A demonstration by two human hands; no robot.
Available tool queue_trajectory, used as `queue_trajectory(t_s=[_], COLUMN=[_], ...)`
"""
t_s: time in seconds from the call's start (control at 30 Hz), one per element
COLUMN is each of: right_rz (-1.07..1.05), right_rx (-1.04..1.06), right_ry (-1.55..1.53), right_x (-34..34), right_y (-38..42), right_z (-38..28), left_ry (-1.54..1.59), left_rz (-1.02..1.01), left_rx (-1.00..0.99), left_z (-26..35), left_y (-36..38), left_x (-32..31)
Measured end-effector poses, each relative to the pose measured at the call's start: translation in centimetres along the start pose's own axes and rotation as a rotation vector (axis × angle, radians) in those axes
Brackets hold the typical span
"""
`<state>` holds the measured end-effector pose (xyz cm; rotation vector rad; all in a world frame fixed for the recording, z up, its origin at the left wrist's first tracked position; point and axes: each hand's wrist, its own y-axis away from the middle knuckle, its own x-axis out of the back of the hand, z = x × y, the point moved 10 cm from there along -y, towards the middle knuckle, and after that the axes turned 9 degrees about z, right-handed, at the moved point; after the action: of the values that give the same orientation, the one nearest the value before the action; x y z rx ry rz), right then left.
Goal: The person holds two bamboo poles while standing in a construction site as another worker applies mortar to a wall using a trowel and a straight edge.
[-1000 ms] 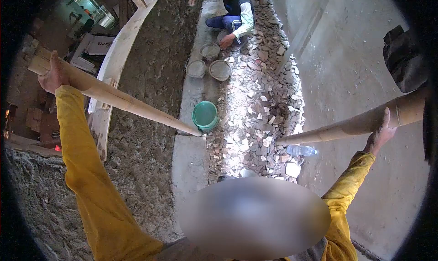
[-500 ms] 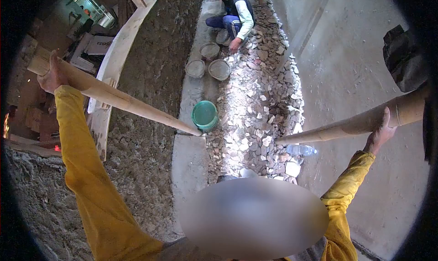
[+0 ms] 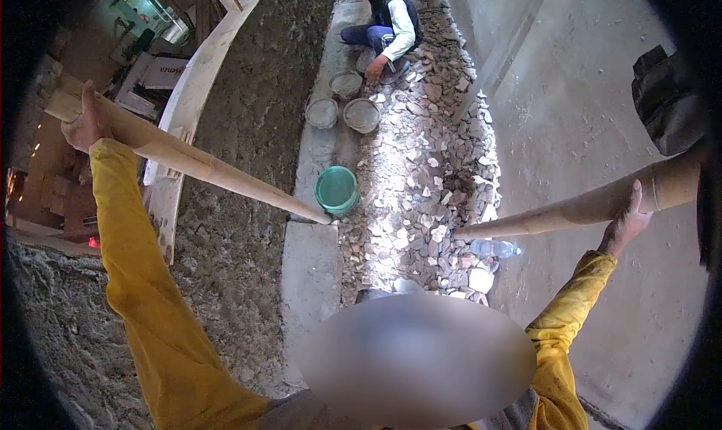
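Observation:
My left hand (image 3: 86, 122) grips the upper part of a bamboo pole (image 3: 203, 164), with the thumb up along its near side. That pole slants down to the concrete ledge beside a green bucket (image 3: 336, 190). At the right, my right hand (image 3: 629, 218) is wrapped round a second bamboo pole (image 3: 556, 208), its thumb on the near side and its other fingers mostly hidden. The lower end of this pole rests by the rubble (image 3: 421, 182), near a clear plastic bottle (image 3: 494, 248).
A co-worker (image 3: 387, 24) squats on the rubble strip at the top. Near them stand a grey bucket (image 3: 322, 113) and similar round containers. A curved wooden board (image 3: 197, 84) edges the rough wall at left. Black sheeting (image 3: 665, 99) hangs at far right.
The co-worker's lowered hand has moved left, towards the round containers. Both my hands stay on their poles, and the view has shifted very slightly.

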<state>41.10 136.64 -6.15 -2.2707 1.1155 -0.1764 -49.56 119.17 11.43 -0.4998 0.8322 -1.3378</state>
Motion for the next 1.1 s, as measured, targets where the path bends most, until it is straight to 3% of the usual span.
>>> queue_trajectory(t_s=[0.17,0.37,0.57,0.7,0.77,1.0,1.1], right_rz=[0.002,0.019,0.02,0.01,0.02,0.01,0.008], right_rx=[-0.035,0.012,-0.024,-0.018,-0.01,-0.005,-0.01], right_ry=[0.003,0.055,0.026,0.018,0.028,0.009,-0.004], right_x=[0.1,0.1,0.0,-0.3,-0.2,0.1,0.1], right_y=[-0.2,0.1,0.3,0.4,0.4,0.0,-0.1], right_z=[0.4,-0.5,-0.6,-0.8,-0.9,0.0,0.1], left_ry=[0.042,-0.199,-0.193,-0.072,-0.156,-0.25,-0.148], left_rz=[-0.006,0.062,0.007,0.001,0.071,0.055,0.024], left_rx=[0.013,-0.045,-0.125,-0.062,-0.166,-0.146,-0.103], left_z=[0.6,-0.2,1.3,0.9,0.4,3.3,2.1], left_y=[0.4,-1.0,-0.5,-0.2,-1.1,0.8,0.4], left_x=[0.0,0.7,0.5,0.2,0.8,0.8,0.4])
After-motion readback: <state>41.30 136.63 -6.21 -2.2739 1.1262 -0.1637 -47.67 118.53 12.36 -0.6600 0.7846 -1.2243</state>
